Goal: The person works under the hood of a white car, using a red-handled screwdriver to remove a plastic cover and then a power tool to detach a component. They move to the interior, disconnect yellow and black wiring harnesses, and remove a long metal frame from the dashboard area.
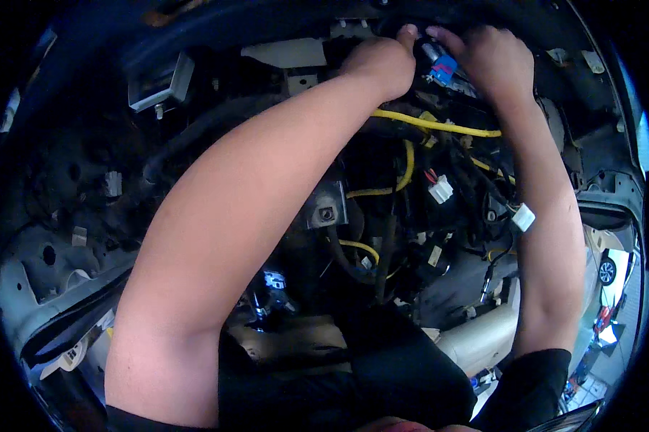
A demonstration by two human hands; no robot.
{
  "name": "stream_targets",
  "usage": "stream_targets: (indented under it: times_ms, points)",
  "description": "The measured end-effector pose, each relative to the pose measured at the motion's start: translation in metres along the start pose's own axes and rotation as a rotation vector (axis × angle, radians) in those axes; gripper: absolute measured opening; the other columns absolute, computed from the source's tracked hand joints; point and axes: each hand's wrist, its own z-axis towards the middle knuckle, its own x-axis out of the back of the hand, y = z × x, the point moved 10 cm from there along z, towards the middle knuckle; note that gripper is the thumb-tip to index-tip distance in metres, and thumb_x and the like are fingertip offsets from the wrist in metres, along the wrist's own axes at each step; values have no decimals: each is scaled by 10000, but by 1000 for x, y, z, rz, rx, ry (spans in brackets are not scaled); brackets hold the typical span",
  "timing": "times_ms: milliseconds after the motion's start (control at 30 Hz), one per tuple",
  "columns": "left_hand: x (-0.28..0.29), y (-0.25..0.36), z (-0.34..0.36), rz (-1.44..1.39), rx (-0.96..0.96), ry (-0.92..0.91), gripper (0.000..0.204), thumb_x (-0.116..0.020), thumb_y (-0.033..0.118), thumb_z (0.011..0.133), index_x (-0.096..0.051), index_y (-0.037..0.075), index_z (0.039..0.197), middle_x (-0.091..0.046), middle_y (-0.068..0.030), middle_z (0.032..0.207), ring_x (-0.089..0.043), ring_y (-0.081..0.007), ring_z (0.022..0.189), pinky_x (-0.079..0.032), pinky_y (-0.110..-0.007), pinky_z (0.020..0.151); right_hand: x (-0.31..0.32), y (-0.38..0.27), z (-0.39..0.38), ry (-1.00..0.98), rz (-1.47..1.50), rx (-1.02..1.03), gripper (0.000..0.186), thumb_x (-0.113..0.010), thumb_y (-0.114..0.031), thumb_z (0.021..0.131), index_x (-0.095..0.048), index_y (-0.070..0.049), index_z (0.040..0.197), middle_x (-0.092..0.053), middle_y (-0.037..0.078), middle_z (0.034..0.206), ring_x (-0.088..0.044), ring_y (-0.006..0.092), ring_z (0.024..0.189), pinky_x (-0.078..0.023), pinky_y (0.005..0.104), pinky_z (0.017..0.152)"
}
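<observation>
Both my arms reach up to the dark upper edge of a stripped car interior. My left hand (383, 63) is curled there with the thumb raised, and its other fingers are hidden behind the hand. Just across from it, my right hand (498, 66) is also curled, its thumb stretching toward the left one. What either hand grips, if anything, cannot be made out. Between them, nearest the right hand, sits a blue wiring connector (443, 70) with a silvery part above it. Below the hands a yellow cable (439, 125) runs across to my right forearm.
White plug connectors (440, 189) hang on loose wires amid dark harnesses. A metal bracket (327, 212) with a square hole sits mid-view. At the upper left is a pale rectangular box (162, 83). A power tool (274, 281) lies low in the middle. Outside at right stands a white car (615, 277).
</observation>
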Motion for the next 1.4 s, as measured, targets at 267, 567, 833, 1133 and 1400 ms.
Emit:
stream_targets:
  times_ms: [267, 567, 833, 1133, 1400]
  points:
    - [3, 3, -2, 48, 1, 5, 524, -318, 242, 1104, -329, 172, 1623, -585, -207, 1451, -598, -383, 1310, -489, -463, 1113, -1, -10, 20, -4, -53, 62, 505, -678, -471, 943, -745, -74, 639, -676, 116, 622, -686, 313, 634, -539, 443, 604]
    - [-5, -1, -8, -43, 40, -38, 499, -312, 244, 1092, -449, 136, 1560, -564, -171, 1493, -570, -371, 1339, -448, -473, 1140, 2, -22, 29, -178, -146, 144, 489, -696, -493, 920, -768, -70, 685, -711, 126, 703, -714, 306, 742, -549, 441, 675]
    - [-7, 1, 4, 96, -2, 61, 480, -323, 243, 1089, -495, 150, 1528, -599, -154, 1453, -581, -371, 1326, -478, -474, 1116, 11, -32, 3, 208, -153, 274, 568, -594, -568, 984, -781, -102, 719, -707, 147, 667, -727, 334, 630, -593, 410, 583]
    - [-9, -5, 13, 149, -50, 45, 474, -283, 286, 1121, -537, 190, 1508, -583, -154, 1471, -579, -372, 1327, -472, -464, 1119, -7, -11, 18, -5, 29, 101, 386, -686, -431, 927, -790, -74, 825, -737, 160, 785, -726, 359, 776, -575, 462, 697]
    - [-10, -12, 11, 147, 60, 151, 466, -295, 402, 1134, -589, 260, 1467, -616, -173, 1425, -596, -362, 1307, -476, -464, 1110, -2, -10, 1, 104, 77, -3, 512, -600, -580, 975, -814, -132, 850, -746, 157, 801, -741, 353, 756, -604, 456, 710]
